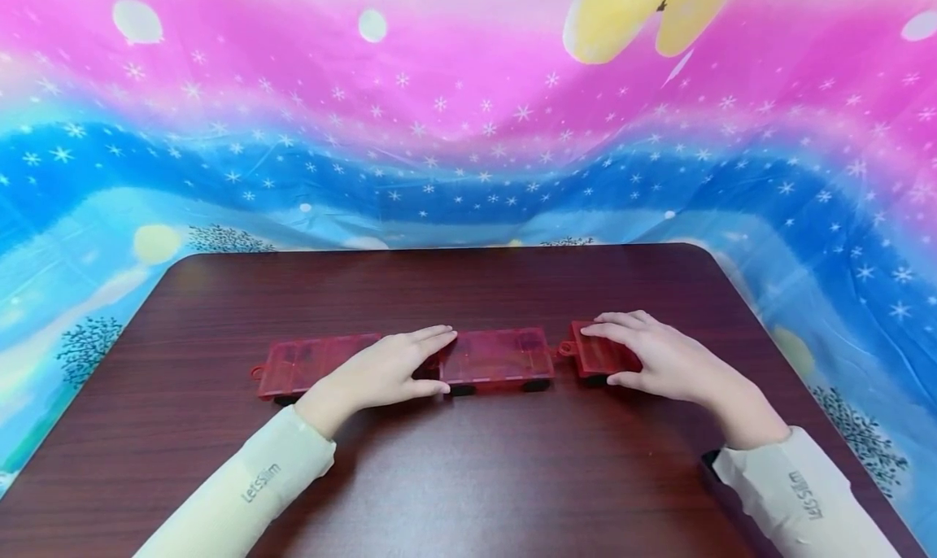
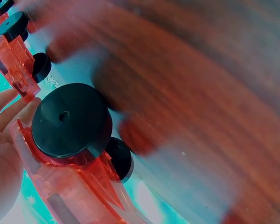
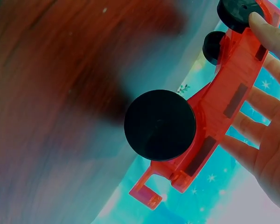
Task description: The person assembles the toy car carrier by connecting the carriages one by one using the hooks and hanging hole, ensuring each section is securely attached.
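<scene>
Three see-through red toy train cars with black wheels stand in a row on the dark wooden table (image 1: pixel 468 477). My left hand (image 1: pixel 388 371) reaches across the right end of the left car (image 1: pixel 307 363) and holds the near end of the middle car (image 1: pixel 498 356), thumb in front and fingers behind. That hand hides the join between these two cars. My right hand (image 1: pixel 666 359) grips the right car (image 1: pixel 591 353) with the thumb on its front side, seen near a wheel (image 3: pixel 238 14) in the right wrist view. The right car's hook (image 1: pixel 566 348) lies close to the middle car's right end.
A printed cloth (image 1: pixel 468 135) in pink and blue hangs behind the table and along both its sides. Another hook (image 1: pixel 256 372) sticks out from the left car's left end. A dark object (image 1: pixel 710 460) shows beside the right sleeve (image 1: pixel 798 485).
</scene>
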A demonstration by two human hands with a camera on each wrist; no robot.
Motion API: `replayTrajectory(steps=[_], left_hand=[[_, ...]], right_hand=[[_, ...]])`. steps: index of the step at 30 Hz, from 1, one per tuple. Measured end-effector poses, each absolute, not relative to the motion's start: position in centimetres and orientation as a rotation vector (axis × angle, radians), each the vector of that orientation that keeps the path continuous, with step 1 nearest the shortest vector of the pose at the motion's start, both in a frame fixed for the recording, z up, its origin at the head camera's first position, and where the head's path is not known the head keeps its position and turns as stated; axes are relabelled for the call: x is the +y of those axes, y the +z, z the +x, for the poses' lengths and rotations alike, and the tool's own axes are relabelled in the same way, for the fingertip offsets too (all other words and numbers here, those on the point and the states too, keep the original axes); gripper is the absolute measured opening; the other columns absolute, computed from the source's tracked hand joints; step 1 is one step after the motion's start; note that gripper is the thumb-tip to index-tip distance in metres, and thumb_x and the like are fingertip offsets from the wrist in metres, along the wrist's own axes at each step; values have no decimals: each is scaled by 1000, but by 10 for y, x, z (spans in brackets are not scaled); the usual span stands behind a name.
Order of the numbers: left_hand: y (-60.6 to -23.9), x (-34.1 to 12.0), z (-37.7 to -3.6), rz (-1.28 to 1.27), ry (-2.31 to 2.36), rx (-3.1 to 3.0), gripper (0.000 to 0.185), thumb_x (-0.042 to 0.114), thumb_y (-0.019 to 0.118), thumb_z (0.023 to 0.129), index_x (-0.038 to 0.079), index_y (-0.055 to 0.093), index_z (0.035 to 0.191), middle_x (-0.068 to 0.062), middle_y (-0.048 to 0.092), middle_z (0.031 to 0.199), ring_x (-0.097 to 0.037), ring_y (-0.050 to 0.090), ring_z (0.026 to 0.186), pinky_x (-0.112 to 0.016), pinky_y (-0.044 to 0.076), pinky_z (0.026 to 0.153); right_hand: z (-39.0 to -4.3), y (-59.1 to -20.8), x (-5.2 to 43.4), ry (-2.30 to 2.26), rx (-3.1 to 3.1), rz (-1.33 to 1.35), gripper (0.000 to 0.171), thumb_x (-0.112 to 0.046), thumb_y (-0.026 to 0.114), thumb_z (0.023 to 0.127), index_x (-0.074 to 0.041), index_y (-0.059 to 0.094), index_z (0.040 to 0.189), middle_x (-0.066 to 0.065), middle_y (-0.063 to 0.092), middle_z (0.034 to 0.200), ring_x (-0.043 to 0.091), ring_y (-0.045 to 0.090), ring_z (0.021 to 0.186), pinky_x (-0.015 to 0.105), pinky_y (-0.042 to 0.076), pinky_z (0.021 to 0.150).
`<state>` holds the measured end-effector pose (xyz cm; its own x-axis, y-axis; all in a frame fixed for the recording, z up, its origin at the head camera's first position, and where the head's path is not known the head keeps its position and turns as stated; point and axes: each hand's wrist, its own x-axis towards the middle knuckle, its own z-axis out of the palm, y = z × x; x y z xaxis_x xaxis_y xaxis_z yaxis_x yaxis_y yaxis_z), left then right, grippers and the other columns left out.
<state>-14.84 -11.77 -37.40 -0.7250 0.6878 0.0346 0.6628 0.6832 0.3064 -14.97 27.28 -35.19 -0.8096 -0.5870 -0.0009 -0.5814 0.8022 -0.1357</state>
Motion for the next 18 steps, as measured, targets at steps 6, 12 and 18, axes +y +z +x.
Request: replayTrajectory(steps=[6,12,18], left_hand=[[-375,-119,-150,1126,450,2807,74,51,60,84,11,38,142,-7,39,145,-17,40,132,-36,37,105],[-375,-119,-149,1113,462,2800,74,50,60,84,11,38,142,-6,39,146,-17,39,132,-36,37,105],[-374,-120,-148,1096,462,2790,74,50,61,84,11,37,142,-5,38,147,-16,37,134,-36,37,105]], right_hand=[[-150,-353,269,-206,2935,-952,69,-35,77,73,-28,47,135,7,45,137,28,40,124,49,46,92],[-152,-356,269,-203,2933,-954,68,-34,77,74,-29,47,134,6,45,138,27,40,124,50,46,91],[-152,-357,268,-197,2933,-950,68,-34,77,73,-30,48,134,6,45,138,27,40,124,51,48,87]])
